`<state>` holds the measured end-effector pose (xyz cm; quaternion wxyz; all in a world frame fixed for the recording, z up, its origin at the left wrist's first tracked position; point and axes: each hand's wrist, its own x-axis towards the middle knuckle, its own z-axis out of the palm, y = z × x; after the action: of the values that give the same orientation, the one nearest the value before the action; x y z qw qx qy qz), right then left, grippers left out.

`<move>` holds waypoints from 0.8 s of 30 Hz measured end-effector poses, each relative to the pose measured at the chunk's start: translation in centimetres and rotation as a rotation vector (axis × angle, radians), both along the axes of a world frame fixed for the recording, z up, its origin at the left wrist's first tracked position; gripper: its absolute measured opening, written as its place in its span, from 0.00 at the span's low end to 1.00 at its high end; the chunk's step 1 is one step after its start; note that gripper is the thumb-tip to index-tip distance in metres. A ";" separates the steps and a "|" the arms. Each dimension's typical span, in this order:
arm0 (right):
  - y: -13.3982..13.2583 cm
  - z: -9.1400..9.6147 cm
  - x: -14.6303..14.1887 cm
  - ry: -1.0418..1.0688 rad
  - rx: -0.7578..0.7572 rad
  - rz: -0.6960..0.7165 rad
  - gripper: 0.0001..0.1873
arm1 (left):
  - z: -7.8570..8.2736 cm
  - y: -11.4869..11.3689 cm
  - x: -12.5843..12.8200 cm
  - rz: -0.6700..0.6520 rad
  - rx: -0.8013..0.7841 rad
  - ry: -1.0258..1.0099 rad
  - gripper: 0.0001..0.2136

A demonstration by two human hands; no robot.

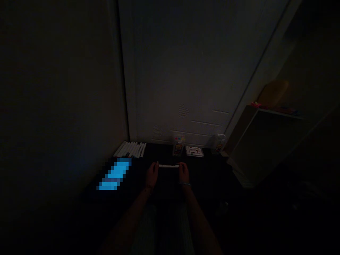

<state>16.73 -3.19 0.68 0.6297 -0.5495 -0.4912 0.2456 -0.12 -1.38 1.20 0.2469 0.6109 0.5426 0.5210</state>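
Observation:
The room is very dark. My left hand (152, 174) and my right hand (183, 173) hold a thin white marker-like stick (169, 165) level between them, one hand pinched on each end. It hovers over a dark floor or mat. Behind my left hand lies a row of several white markers (132, 149) side by side. A blurred blue glowing screen (114, 174) lies to the left of my left hand.
Small packs stand against the pale door (186, 71): a coloured one (178, 145), a flat white one (194, 151) and a clear one (218, 142). A low cabinet (261, 141) stands at right with a yellowish object (273, 92) on top. A wall fills the left.

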 end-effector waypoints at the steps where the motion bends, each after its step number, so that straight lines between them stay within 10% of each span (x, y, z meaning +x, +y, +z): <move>1: -0.1 0.1 0.0 -0.007 0.009 0.002 0.16 | -0.1 0.0 0.0 -0.006 0.001 0.004 0.17; 24: 0.2 -0.7 0.1 -0.008 0.025 0.088 0.15 | 0.1 0.0 0.1 0.013 0.001 -0.003 0.17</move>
<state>16.79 -3.01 -0.06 0.6231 -0.5204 -0.5205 0.2647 -0.04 -1.42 1.28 0.2442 0.6066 0.5461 0.5237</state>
